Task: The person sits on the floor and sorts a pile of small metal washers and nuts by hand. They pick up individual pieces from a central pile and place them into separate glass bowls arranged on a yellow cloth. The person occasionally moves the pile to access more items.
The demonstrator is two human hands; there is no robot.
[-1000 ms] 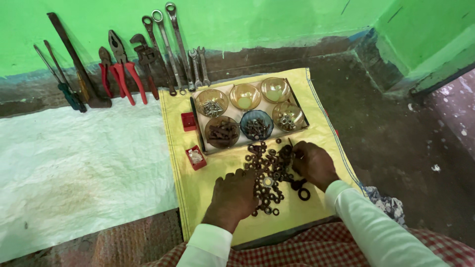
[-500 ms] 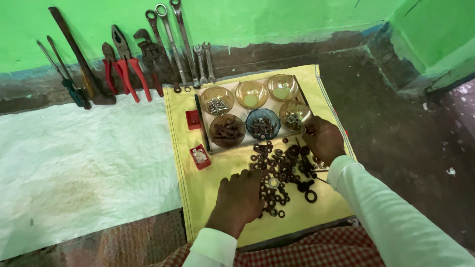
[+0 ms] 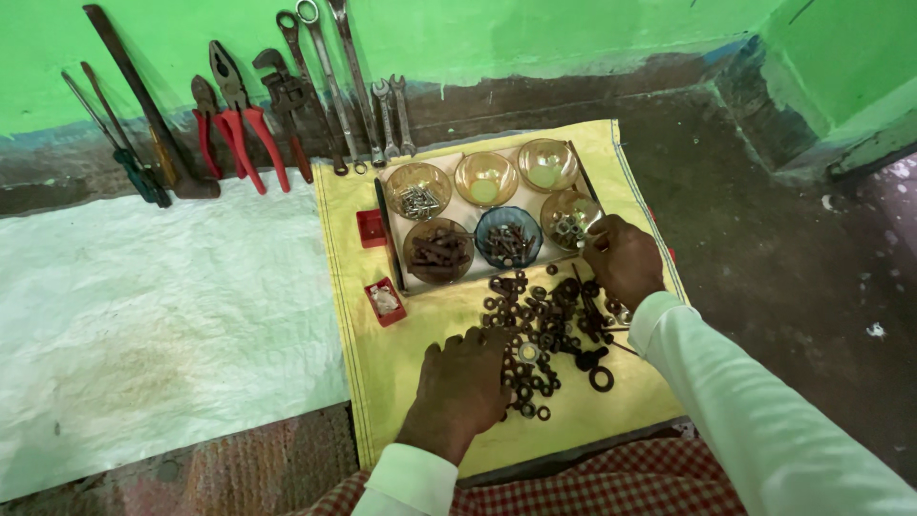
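Observation:
A pile of dark nuts, washers and bolts (image 3: 549, 320) lies on a yellow woven sheet (image 3: 401, 368). My left hand (image 3: 463, 387) rests palm down on the pile's near left edge, fingers spread over the pieces. My right hand (image 3: 623, 256) is closed at the pile's far right, knuckles up, right beside a glass bowl of small metal parts (image 3: 571, 218). What its fingers pinch is hidden. Behind the pile a tray (image 3: 391, 239) holds several bowls, one blue (image 3: 508, 238), with screws and bolts sorted in them.
Two small red boxes (image 3: 385, 300) sit left of the tray. Pliers (image 3: 244, 119), spanners (image 3: 330, 81), screwdrivers (image 3: 115, 143) and a wrench lean against the green wall. A white sack (image 3: 143, 315) covers the floor to the left. Bare dark floor lies to the right.
My right hand has moved from the pile up toward the right-hand glass bowl. My left hand has stayed on the pile. The camera has tilted slightly.

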